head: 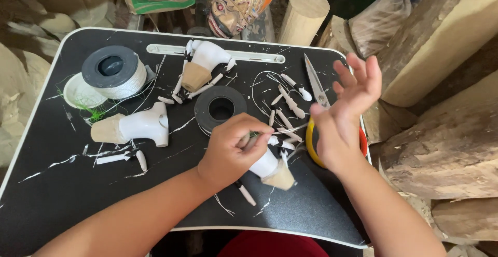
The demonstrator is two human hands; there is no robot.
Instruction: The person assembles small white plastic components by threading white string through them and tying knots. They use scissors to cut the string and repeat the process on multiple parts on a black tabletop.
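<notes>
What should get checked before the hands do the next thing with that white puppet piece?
1. Left hand grips the white torso piece: ok, fingers pinch its top.
2. Right hand free: ok, raised with fingers spread, holding nothing visible.
3. Thread taut between the hands: cannot tell, too thin to see.
4. Scissors close by: ok, lying beside the right hand.
5. Thread spool within reach: ok, upright at the far left of the tray.
6. Small white limb pieces ready: ok, scattered near the black ring.
</notes>
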